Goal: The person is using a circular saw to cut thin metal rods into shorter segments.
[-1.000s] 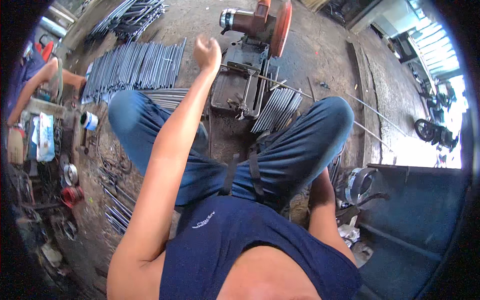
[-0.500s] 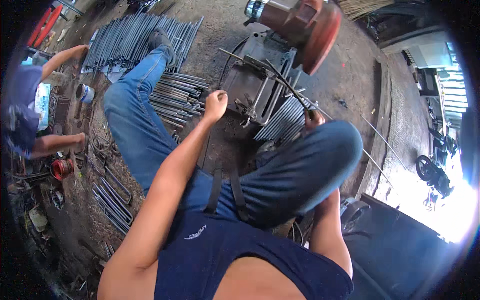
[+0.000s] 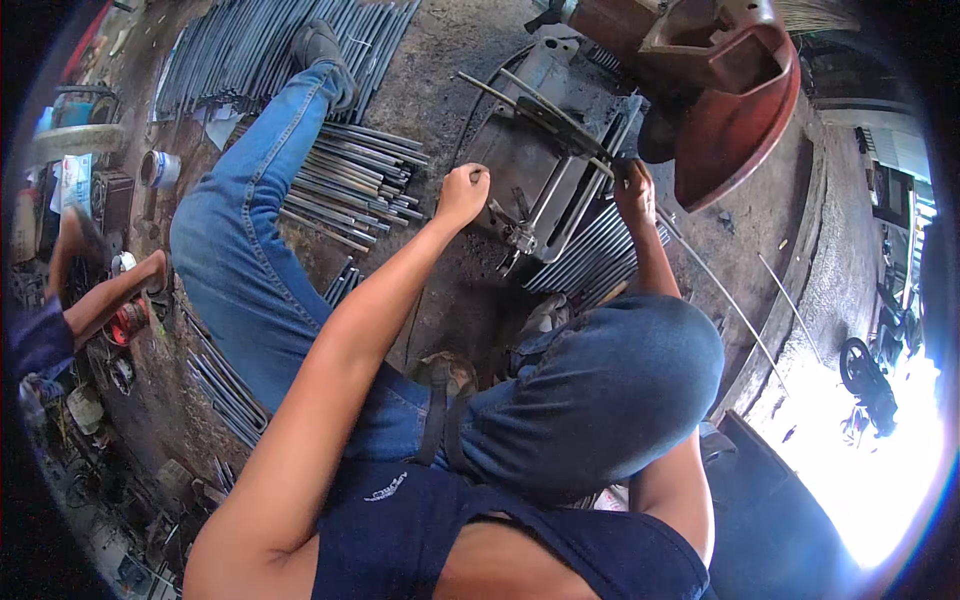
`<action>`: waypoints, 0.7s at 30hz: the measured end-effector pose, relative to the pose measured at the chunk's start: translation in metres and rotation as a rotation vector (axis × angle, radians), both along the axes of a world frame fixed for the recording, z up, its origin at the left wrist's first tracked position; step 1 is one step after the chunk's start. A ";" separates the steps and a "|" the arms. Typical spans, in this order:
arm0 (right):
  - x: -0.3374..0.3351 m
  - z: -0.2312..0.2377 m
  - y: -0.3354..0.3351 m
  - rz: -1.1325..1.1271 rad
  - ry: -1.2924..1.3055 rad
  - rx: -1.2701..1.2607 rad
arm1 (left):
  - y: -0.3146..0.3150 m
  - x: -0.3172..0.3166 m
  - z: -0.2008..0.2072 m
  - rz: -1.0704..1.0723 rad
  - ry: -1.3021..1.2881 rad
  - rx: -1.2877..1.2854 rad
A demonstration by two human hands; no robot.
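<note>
Red-guarded cut-off saw point(image 3: 738, 125) stood ahead; grey rods point(image 3: 592, 255) lay just beside its base point(image 3: 503, 165). Left hand point(image 3: 466, 194) was loosely fisted near the clamp point(image 3: 524, 236); contents couldn't be told. Right hand point(image 3: 637, 192) curled round a dark piece point(image 3: 622, 171) at the base's right edge.

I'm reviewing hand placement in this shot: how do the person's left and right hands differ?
The left hand is by the left side of the machine base; the right hand is by its right side.
The left hand is curled with nothing visibly held; the right hand meets a dark piece, grip unclear.
Both hands are bare.
</note>
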State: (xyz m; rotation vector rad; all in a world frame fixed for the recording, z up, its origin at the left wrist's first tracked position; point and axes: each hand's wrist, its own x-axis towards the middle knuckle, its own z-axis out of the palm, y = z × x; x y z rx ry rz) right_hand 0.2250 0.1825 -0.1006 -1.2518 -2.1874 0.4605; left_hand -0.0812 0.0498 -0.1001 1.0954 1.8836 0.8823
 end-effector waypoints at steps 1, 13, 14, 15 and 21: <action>-0.001 -0.004 0.003 -0.048 -0.060 -0.087 | 0.004 -0.001 -0.003 0.009 -0.019 0.005; -0.019 -0.016 0.006 -0.045 -0.020 -0.003 | 0.009 -0.006 -0.027 -0.035 -0.063 -0.080; -0.018 -0.019 0.004 -0.051 -0.010 0.027 | 0.009 -0.005 -0.028 -0.044 -0.053 -0.079; -0.018 -0.023 0.003 -0.053 0.003 0.055 | 0.009 -0.005 -0.029 -0.049 -0.040 -0.079; 0.001 -0.043 -0.001 -0.105 -0.047 -0.127 | 0.029 -0.001 -0.042 -0.025 -0.020 -0.027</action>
